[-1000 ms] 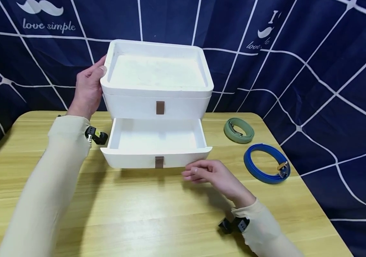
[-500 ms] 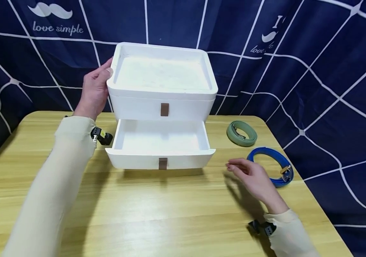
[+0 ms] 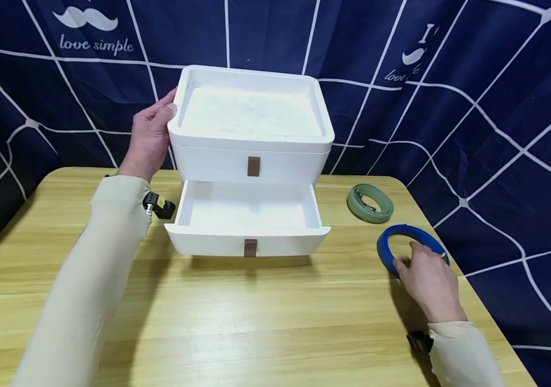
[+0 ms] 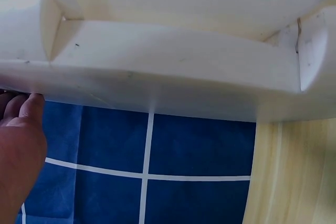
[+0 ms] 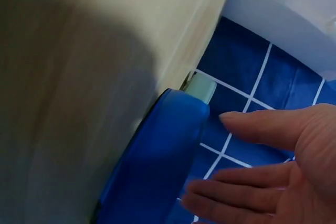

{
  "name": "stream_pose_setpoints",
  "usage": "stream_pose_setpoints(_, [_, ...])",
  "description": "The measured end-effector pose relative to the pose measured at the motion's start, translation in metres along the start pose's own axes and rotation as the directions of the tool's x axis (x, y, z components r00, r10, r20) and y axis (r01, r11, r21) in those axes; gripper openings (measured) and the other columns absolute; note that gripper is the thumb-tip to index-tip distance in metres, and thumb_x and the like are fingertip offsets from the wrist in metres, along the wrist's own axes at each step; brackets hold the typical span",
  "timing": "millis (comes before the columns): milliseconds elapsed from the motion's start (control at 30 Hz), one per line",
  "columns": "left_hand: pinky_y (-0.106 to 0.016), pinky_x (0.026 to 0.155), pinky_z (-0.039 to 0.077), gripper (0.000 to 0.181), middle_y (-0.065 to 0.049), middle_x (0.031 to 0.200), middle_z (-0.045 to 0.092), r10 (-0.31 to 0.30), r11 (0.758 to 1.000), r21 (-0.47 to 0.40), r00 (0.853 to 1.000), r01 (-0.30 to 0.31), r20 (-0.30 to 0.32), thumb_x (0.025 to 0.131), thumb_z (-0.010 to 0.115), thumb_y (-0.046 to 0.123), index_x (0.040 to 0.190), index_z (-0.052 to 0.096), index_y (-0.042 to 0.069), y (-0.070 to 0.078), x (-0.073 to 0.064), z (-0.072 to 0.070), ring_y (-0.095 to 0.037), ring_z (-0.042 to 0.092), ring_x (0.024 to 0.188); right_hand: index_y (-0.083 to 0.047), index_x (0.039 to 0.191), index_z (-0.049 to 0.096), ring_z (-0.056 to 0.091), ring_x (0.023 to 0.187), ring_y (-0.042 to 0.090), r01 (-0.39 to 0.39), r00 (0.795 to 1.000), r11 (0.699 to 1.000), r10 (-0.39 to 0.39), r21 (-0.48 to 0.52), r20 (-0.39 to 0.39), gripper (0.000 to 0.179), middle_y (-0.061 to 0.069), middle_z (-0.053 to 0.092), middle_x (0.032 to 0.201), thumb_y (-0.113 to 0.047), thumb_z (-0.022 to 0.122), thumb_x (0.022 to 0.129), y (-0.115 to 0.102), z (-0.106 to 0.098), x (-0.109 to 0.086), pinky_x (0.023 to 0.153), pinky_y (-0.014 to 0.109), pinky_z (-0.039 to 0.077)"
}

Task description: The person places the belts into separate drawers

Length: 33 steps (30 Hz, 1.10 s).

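My left hand [image 3: 147, 137] grips the upper left side of a white two-drawer storage box [image 3: 207, 163], thumb at its top rim. The lower drawer [image 3: 217, 244] is pulled out and its inside is bare. The upper drawer is closed. At the right, a coiled blue belt [image 3: 386, 250] lies on the table. Over its near side is my right hand [image 3: 430, 279], hiding part of the coil and most of the buckle. In the right wrist view, thumb and fingers [image 5: 233, 179] are spread beside the blue belt [image 5: 157, 161], with a gap between.
A coiled green belt [image 3: 369, 203] lies behind the blue one, right of the box. The wooden table [image 3: 256, 312] ends at a dark blue curtain [image 3: 256, 37] with white lines, which hangs behind and along the right side.
My right hand has moved right from the lower drawer's front corner to over the blue belt. My left hand stays on the box. The whole view has shifted slightly.
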<state>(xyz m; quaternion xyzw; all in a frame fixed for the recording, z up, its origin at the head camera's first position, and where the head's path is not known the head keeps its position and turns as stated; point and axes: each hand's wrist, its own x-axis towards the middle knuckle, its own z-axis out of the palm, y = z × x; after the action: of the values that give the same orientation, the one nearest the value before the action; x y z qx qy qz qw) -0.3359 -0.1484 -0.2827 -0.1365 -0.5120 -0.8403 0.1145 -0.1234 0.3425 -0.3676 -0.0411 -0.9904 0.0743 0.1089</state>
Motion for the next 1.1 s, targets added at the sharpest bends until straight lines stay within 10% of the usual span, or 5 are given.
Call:
stream_pose_setpoints(467, [-0.025,0.103,0.040,0.042,-0.005,0.144,0.051,-0.006,1.000,0.011,1.000,0.006,0.008,0.096,0.051,0.001,0.137,0.054,-0.001,0.000,-0.001,0.001,-0.016,0.045,0.132,0.001,0.098,0.066,0.059,0.064,0.031,0.010,0.958,1.000,-0.002,-0.025,0.286,0.020,0.012,0.063,0.076,-0.017,0.071,0.089,0.009,0.000,0.006,0.055,0.051,0.045])
stream_pose_setpoints(800, [-0.026,0.103,0.040,0.041,-0.007,0.144,0.051,0.005,1.000,0.004,1.000,-0.005,0.016,0.096,0.050,0.000,0.137,0.054,-0.001,0.001,0.000,0.002,-0.017,0.045,0.132,-0.003,0.090,0.064,0.054,0.058,0.027,0.059,0.973,0.998,-0.049,-0.037,0.225,0.012,0.008,0.061,0.072,-0.014,0.070,0.089,0.013,-0.001,0.004,0.051,0.049,0.043])
stream_pose_setpoints(1100, [-0.026,0.103,0.040,0.041,-0.006,0.144,0.051,0.005,1.000,0.001,1.000,-0.005,0.013,0.096,0.050,0.000,0.138,0.053,-0.002,0.001,-0.002,0.000,-0.017,0.045,0.132,-0.005,0.088,0.067,0.051,0.057,0.023,0.100,0.995,0.995,-0.099,0.011,-0.027,0.014,0.000,0.056,0.066,-0.017,0.074,0.085,0.006,-0.007,0.003,0.045,0.039,0.037])
